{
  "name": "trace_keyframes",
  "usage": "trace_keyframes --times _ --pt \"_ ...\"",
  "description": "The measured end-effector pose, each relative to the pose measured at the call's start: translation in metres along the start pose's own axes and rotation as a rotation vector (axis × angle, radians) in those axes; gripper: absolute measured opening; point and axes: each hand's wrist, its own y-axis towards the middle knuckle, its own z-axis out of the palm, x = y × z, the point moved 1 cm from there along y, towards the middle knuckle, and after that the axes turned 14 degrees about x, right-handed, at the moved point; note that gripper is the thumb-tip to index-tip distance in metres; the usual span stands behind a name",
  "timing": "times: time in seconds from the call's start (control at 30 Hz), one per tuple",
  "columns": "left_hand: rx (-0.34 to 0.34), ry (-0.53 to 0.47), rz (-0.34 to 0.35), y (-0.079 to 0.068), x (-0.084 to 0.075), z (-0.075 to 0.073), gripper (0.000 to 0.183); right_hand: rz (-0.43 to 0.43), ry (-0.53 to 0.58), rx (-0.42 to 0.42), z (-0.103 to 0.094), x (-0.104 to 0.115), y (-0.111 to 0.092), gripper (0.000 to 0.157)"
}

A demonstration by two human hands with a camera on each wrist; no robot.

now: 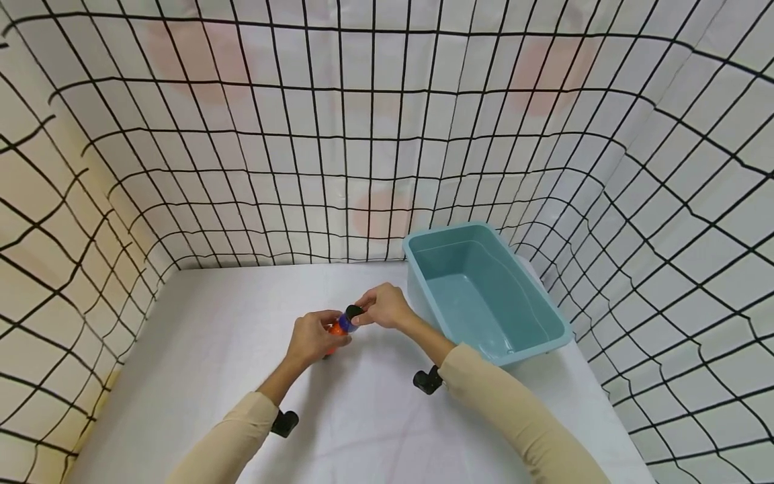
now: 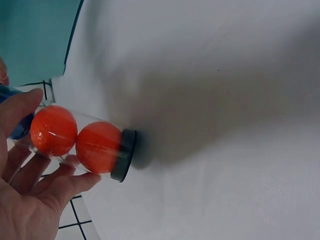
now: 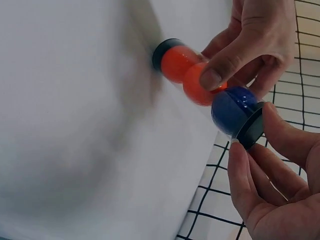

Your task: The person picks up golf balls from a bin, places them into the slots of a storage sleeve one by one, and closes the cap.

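Note:
Over the white table, my left hand grips a clear tube of balls, thumb on one side and fingers round the other. Inside it sit two orange balls and, at the end by my right hand, a blue ball. A black cap closes the orange end, which tilts down toward the tabletop. My right hand pinches the black cap at the blue end between thumb and fingers. This cap sits right at the tube's mouth, against the blue ball in the right wrist view.
A teal plastic tub stands at the right of the white-covered table, close beside my right forearm. Black wire mesh walls rise behind and on both sides. A black camera mount sticks out from each wrist.

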Motion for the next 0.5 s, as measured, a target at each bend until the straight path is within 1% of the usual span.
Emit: trace_keyframes --times 0.2,0.37,0.5 --pt "0.004 -0.01 -0.007 -0.0011 -0.0013 -0.0003 0.044 0.027 0.041 0.001 -0.0003 0.0005 -0.0018 0.027" --pt "-0.005 -0.01 -0.011 -0.0013 -0.0003 -0.0004 0.043 0.041 0.073 -0.018 0.0025 -0.0008 -0.0014 0.028" --pt "-0.003 -0.027 -0.017 -0.0013 -0.0008 0.0005 0.042 0.051 0.062 -0.042 0.0054 -0.0023 -0.0015 0.03"
